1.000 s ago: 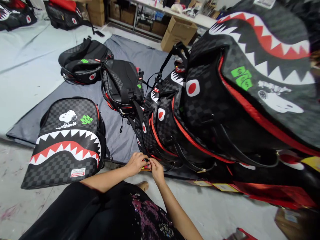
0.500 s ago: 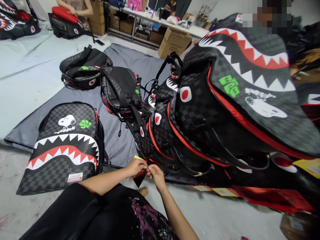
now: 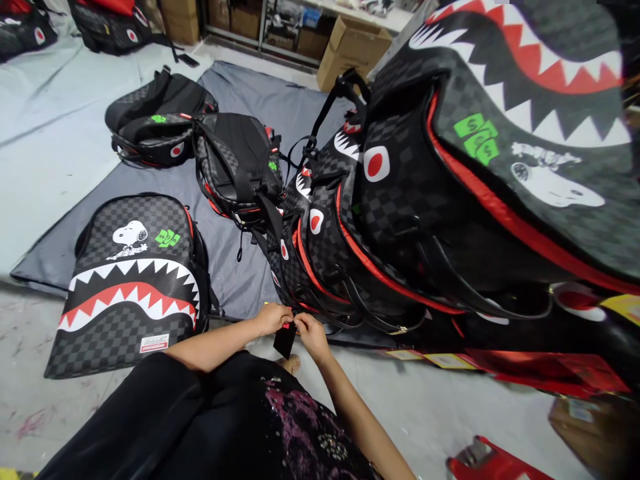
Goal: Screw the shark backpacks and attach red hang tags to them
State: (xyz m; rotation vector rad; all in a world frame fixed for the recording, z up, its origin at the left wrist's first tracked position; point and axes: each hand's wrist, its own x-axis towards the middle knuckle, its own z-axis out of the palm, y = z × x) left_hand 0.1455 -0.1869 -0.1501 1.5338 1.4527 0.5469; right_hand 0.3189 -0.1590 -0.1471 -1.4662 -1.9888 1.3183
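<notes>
My left hand (image 3: 271, 318) and my right hand (image 3: 310, 333) meet just below the front of a row of black checkered shark-mouth backpacks (image 3: 400, 220). Both hands pinch the top of a small dark hang tag (image 3: 285, 339) with a red bit at its upper edge. The tag hangs down between them, close to the nearest backpack in the row. My lap, in black cloth, fills the bottom of the view.
One shark-mouth backpack (image 3: 133, 283) lies face up on the left on a grey mat (image 3: 280, 107). Two more backpacks (image 3: 155, 130) (image 3: 237, 170) lie behind it. Cardboard boxes (image 3: 353, 50) stand at the back. Red and yellow tags (image 3: 500, 373) lie on the floor at right.
One second ago both hands were closed around something small and red and yellow. Now a dark tag hangs from my fingers. The view has shifted slightly.
</notes>
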